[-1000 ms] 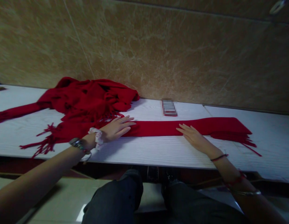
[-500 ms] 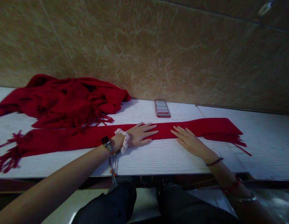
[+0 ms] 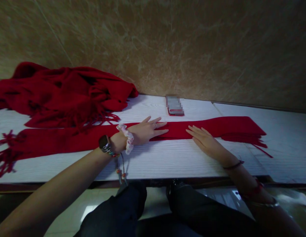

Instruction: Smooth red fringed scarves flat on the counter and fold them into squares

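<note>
A red scarf (image 3: pixel 61 141) lies stretched in a long folded strip across the white table, with tassels at both ends. My left hand (image 3: pixel 146 131) rests on its middle, fingers spread, wearing a ring, a pale scrunchie and a watch. To the right, my right hand (image 3: pixel 203 140) lies flat on the same strip, fingers stretched out and close together. Neither hand grips the cloth. Under my left fingers a small fold or gap shows along the strip's near edge.
Behind the strip on the left is a crumpled pile of red fringed cloth (image 3: pixel 69 92). A phone-like thing (image 3: pixel 174 106) with a red edge and blurred face lies near the wall. The white table (image 3: pixel 167 161) meets a brown marbled wall (image 3: pixel 153 49); my legs are below its front edge.
The whole view has shifted, so the table sits higher in the picture. My left fingers have spread wider, and a fold now shows at the scarf's near edge beside them.
</note>
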Demonstrator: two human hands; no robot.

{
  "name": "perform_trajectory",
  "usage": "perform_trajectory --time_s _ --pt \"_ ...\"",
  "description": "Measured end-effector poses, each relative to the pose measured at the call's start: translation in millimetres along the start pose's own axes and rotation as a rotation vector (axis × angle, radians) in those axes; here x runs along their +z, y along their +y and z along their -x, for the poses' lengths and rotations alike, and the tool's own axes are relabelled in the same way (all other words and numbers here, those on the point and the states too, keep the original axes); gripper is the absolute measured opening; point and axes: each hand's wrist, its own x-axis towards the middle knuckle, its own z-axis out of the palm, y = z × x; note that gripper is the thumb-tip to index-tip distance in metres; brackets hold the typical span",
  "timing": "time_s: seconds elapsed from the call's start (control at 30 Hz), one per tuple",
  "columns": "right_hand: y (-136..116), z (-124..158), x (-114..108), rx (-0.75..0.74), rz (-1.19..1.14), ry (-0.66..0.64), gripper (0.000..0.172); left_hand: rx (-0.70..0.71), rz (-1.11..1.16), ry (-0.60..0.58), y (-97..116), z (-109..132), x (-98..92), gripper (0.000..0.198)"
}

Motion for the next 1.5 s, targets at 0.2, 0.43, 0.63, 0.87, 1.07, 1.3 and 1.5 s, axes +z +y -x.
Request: perform_trajectory --time_s 0.2,0.43,0.63,0.87,1.07,1.3,1.5 --pt "1.3 1.0 1.9 -0.038 -0.010 0.014 0.044 -0.002 0.040 -0.044 -4.7 5.1 5.3 0.070" --pt "1.2 4.1 0.8 -0.039 -0.019 0.030 0.043 0.016 0.192 -0.080 -10.3 10.4 13.1 0.067" --pt "-10.5 -3.3 -4.9 -0.012 0.021 0.068 0.044 0.008 0.225 -0.107 -4.5 12.6 7.9 0.055" --pt "-32.8 -14.8 -3.6 -0.021 0.063 -0.027 0.045 0.053 0.194 -0.012 -8.5 16.5 23.4 0.048" --pt "-30.7 -10.7 -1.7 -0.001 0.085 -0.053 0.046 0.129 0.202 0.161 -19.2 36.1 34.1 0.043" --pt "-27.7 -9.0 0.8 -0.002 0.093 -0.029 0.044 -0.033 0.231 0.289 -20.2 33.0 32.8 0.044" --pt "-48.9 -17.2 -7.4 -0.014 0.098 0.053 0.044 -0.107 0.144 0.113 -14.3 31.6 36.6 0.046"
